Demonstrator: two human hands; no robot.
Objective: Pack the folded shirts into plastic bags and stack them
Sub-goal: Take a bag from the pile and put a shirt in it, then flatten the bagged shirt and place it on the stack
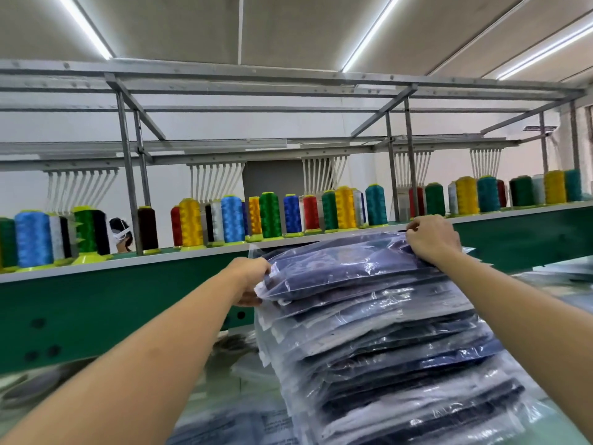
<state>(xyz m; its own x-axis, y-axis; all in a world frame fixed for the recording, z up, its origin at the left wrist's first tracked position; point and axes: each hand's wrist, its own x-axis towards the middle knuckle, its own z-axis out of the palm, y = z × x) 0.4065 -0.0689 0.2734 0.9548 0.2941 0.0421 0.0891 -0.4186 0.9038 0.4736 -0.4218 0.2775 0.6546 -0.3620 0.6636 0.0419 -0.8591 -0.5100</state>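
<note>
left hand [252,279]: we pinch the top bag [346,264] by its left edge, mid-frame.
right hand [433,240]: fingers curl on its far corner.
placement: we square edges over the stack [401,354], then release evenly, since the plastic likely slides.

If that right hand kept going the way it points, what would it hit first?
Probably the white ledge of thread spools, just past the bagged shirt the right hand grips; depth unclear.
</note>
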